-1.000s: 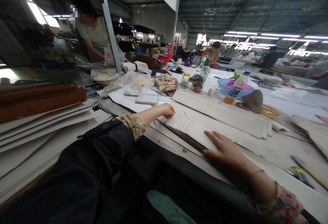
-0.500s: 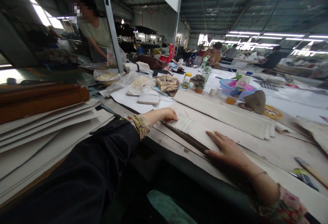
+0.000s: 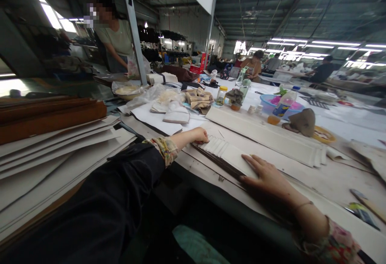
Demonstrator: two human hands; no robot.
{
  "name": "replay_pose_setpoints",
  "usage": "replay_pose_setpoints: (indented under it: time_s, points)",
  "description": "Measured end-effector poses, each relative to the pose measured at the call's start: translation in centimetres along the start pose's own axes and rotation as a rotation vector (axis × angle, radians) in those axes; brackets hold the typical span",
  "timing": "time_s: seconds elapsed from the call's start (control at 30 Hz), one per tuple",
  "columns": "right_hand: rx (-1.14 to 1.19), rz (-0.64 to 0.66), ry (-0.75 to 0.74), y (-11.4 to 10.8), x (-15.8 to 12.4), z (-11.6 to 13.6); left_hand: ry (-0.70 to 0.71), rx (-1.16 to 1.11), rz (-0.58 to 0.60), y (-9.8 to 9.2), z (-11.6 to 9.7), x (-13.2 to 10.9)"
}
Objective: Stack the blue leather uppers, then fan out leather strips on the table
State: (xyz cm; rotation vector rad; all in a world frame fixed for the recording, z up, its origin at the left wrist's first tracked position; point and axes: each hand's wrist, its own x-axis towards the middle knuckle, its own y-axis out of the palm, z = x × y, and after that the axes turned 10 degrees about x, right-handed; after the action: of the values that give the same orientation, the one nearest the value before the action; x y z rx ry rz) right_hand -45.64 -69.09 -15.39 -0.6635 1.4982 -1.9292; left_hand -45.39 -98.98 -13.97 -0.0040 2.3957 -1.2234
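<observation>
A fanned stack of white strips [image 3: 224, 153] lies on the worktable [image 3: 331, 179] in front of me. My left hand [image 3: 200, 134] rests at the stack's far end, fingers curled against the strip ends. My right hand [image 3: 265, 174] lies flat on the near end, fingers stretched out and pressing the strips down. Both forearms reach in from below, the left in a dark sleeve with a floral cuff.
A longer row of white strips [image 3: 265, 135] lies beyond. Large white sheets [image 3: 60, 151] and brown boards [image 3: 51, 115] are piled at left. Bottles, a jar [image 3: 221, 94], a blue basin [image 3: 273, 104] and cloths crowd the far table. A person [image 3: 116, 42] stands behind; others work farther back.
Both hands stay on the fanned strips with almost no movement; the view has shifted slightly.
</observation>
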Motion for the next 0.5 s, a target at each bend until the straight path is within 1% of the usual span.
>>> replay_pose_setpoints:
  time_s: [0.2, 0.37, 0.43, 0.5]
  points:
    - [0.000, 0.036, 0.008, 0.0, 0.0, -0.1, 0.030, -0.047, -0.033, -0.3, 0.6, 1.7]
    - [-0.002, 0.011, -0.008, 0.2, 0.0, -0.2, 0.087, -0.058, -0.054, -0.7, 0.5, 2.1]
    - [-0.004, 0.003, -0.013, 0.3, 0.0, -0.3, 0.103, -0.084, -0.038, -1.0, 0.5, 2.0]
    - [-0.005, 0.000, -0.011, 0.4, 0.0, -0.4, 0.086, -0.120, 0.011, -1.4, 0.7, 1.8]
